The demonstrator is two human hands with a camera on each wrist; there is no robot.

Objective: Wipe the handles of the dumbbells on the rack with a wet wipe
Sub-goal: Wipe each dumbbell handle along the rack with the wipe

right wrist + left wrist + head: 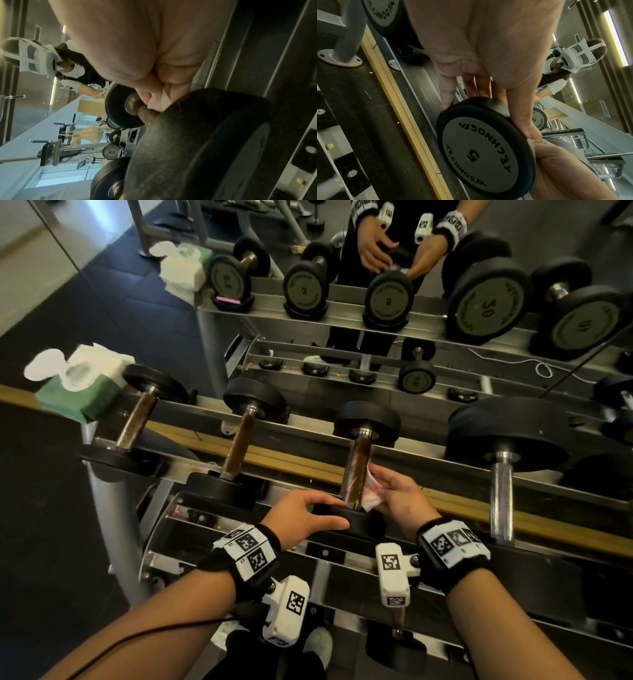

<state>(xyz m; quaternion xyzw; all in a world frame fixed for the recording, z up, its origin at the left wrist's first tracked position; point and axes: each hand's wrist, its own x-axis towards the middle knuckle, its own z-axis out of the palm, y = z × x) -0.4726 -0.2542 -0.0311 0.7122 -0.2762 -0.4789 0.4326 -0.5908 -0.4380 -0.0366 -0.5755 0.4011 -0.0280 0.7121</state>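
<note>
The third dumbbell from the left has a rusty brown handle [358, 470] and lies on the top shelf of the rack [308, 463]. My left hand [329, 511] grips its near black head [481, 151], marked 5, with the fingers over the rim and the thumb on its side. My right hand [380, 487] pinches a crumpled white wet wipe [371, 498] against the right side of the handle's lower part. In the right wrist view the wipe [161, 100] sits folded between my fingers, right beside the handle [145, 112].
A green and white wipes pack [82, 385] with its lid open stands at the rack's left end. Two more rusty-handled dumbbells [137, 419] [239, 440] lie to the left, and a bigger one with a bright steel handle [501, 474] to the right. A mirror [376, 285] behind repeats the rack.
</note>
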